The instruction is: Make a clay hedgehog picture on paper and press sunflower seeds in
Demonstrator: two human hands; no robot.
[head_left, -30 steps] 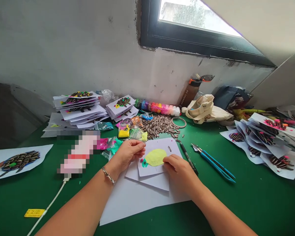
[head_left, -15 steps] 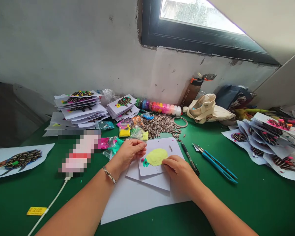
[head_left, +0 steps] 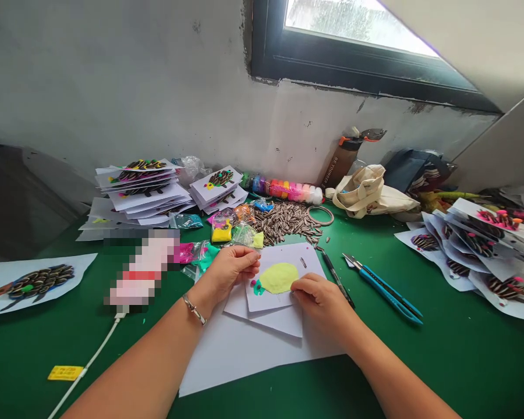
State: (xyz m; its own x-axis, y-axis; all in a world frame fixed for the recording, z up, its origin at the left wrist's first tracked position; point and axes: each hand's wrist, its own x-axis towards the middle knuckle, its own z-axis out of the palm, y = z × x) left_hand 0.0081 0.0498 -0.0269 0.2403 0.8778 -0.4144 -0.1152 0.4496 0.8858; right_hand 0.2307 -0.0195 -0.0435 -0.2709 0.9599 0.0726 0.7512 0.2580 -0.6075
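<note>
A white card point(head_left: 268, 301) lies on larger white paper sheets point(head_left: 244, 361). On the card is a flat oval of yellow clay point(head_left: 279, 278), with a small green clay piece point(head_left: 258, 287) and pink dots at its left end. A lone sunflower seed point(head_left: 303, 262) rests near the card's top right. My left hand point(head_left: 233, 269) is closed in a pinch over the card's upper left corner; whatever it holds is hidden. At the oval's lower right edge, my right hand point(head_left: 317, 297) pinches something too small to make out.
Beyond the card spreads a heap of sunflower seeds point(head_left: 283, 221) beside a tape ring point(head_left: 320, 216). A pen point(head_left: 337, 279) and blue tweezers point(head_left: 388, 294) lie to the right. Stacked seed-picture cards point(head_left: 151, 198) stand back left, more cards point(head_left: 475, 250) at right. Clay bags point(head_left: 221, 231) sit behind my left hand.
My right hand has shifted slightly right and down along the yellow oval's edge, still pinched. My left hand stays nearly where it was.
</note>
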